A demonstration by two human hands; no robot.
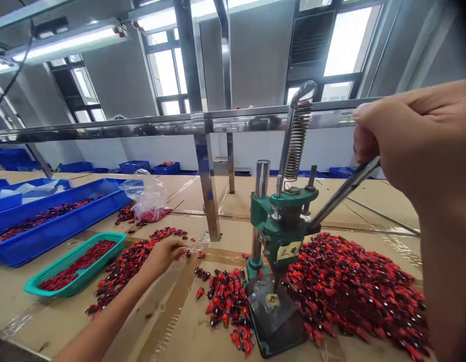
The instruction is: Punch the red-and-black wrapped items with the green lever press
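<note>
My right hand is wrapped around the metal lever of a green hand press, which has a coiled spring on its upright. On the press's dark base plate sits a small yellowish piece. Dense heaps of small red-and-black pieces lie to the right of the press, with a looser heap in front of it. My left hand rests among scattered pieces, its fingers bunched. Whether those fingers hold a piece is hidden.
A teal basket and a long blue tray hold more red pieces at the left. A plastic bag lies beyond them. A steel frame rises from the cardboard-covered table. Blue crates stand at the back.
</note>
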